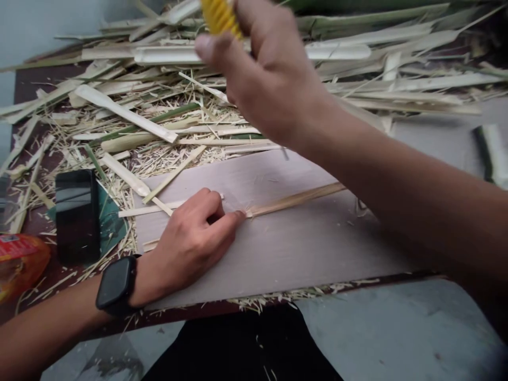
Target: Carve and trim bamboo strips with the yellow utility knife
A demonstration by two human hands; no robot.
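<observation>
My left hand [194, 238], with a black watch on its wrist, rests on the pale board [293, 254]. Its thumb and fingers pinch the end of a thin tan strip [297, 201], which runs right across the board and passes behind my right forearm. My right hand [265, 69] is raised above the pile of split strips, closed around a yellow ribbed handle [221, 18]. The far end of that handle is cut off by the top edge. Short pale strips [159, 208] lie on the board beside my left hand.
Split pale and green strips [127, 114] and fine shavings heap along the far side of the dark red table. A black phone [77, 217] and a red-orange packet [21, 262] sit at the left. A green-edged piece [494, 153] lies at the right.
</observation>
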